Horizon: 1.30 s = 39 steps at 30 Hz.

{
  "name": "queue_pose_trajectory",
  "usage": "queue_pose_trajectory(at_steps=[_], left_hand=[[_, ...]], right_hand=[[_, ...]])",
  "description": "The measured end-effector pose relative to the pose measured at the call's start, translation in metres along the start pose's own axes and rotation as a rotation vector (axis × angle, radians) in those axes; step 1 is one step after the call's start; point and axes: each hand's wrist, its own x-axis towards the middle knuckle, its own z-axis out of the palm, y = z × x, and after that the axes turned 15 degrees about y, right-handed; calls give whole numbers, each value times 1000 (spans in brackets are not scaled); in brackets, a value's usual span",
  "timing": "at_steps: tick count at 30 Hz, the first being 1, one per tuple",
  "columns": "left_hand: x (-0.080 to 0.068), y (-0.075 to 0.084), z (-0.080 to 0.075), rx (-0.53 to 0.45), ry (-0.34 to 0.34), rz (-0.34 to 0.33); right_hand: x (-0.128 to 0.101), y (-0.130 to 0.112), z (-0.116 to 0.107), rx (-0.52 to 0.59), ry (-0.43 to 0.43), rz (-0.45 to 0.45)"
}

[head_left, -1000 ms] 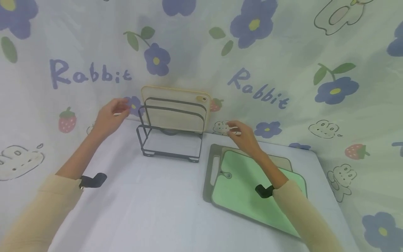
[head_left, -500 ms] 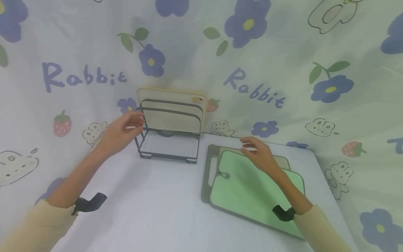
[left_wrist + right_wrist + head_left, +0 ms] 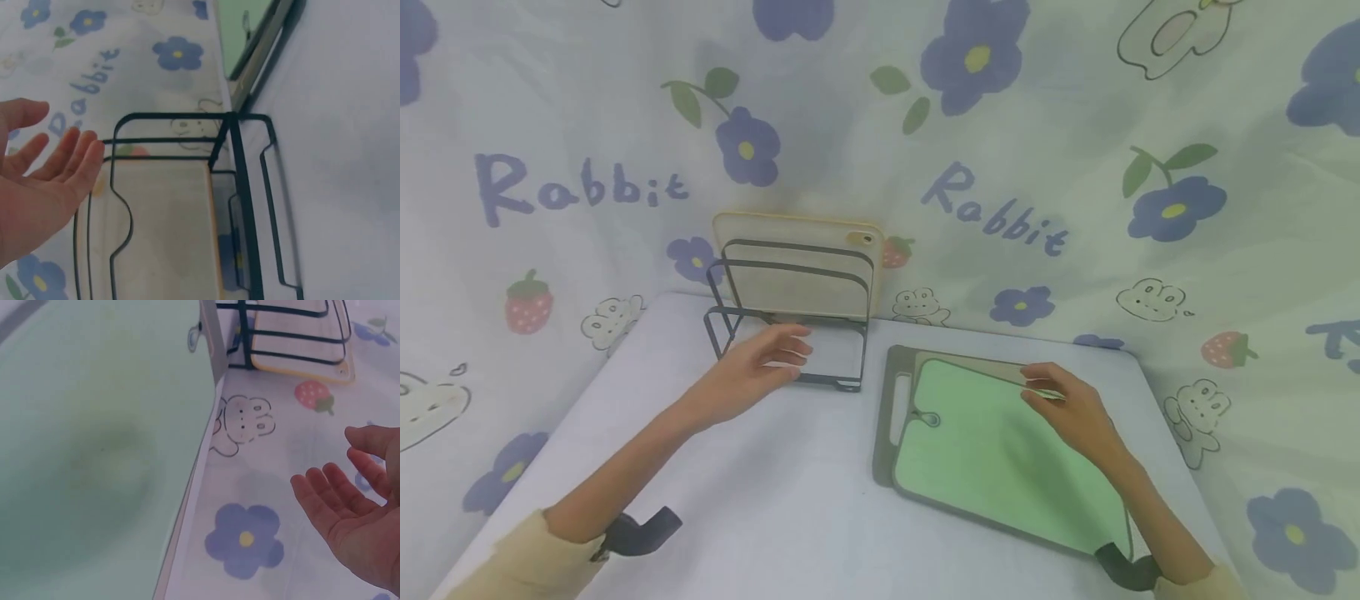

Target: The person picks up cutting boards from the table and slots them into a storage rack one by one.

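My left hand point(image 3: 758, 371) hovers in front of the black wire rack point(image 3: 797, 267), overlapping its lower left part in the head view, fingers loosely bent around nothing. Upright at the back of the rack stands a cream board point(image 3: 805, 229) with a yellow rim and a small hole in its corner. Over the far part of a green cutting board point(image 3: 992, 450) hangs my right hand point(image 3: 1075, 408), relaxed and holding nothing. The green board lies flat on top of a grey-edged board point(image 3: 883, 450) with a slot handle; a beige board edge point(image 3: 973, 364) shows behind it.
A white-covered table point(image 3: 760, 517) carries everything. Behind it hangs a curtain point(image 3: 820, 183) printed with flowers, rabbits and strawberries. The rack stands near the table's back edge, left of the stacked boards. Each wrist wears a black strap piece point(image 3: 643, 533).
My left hand has moved from beside the rack rightward and down to its front. The right hand has shifted right and nearer, over the green board. The view has turned slightly right.
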Motion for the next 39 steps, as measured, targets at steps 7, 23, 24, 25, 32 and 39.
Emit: queue_pose_trajectory(at_steps=[7, 23, 24, 25, 32, 39], left_hand=[[3, -2, 26, -57, -67, -45], [7, -13, 77, -90, -280, -108], [7, -15, 80, -95, -289, -115], [7, -17, 82, -98, -298, -122], [7, -28, 97, -87, -334, -184], [10, -35, 107, -115, -393, -269]], right_hand=[[-19, 10, -22, -87, 20, 8], [-55, 41, -57, -169, 64, 129], [-58, 43, -58, -152, 62, 141], [-60, 44, -60, -131, 60, 159], [-72, 51, -67, -157, -22, 300], [-78, 64, -73, -159, -122, 431]])
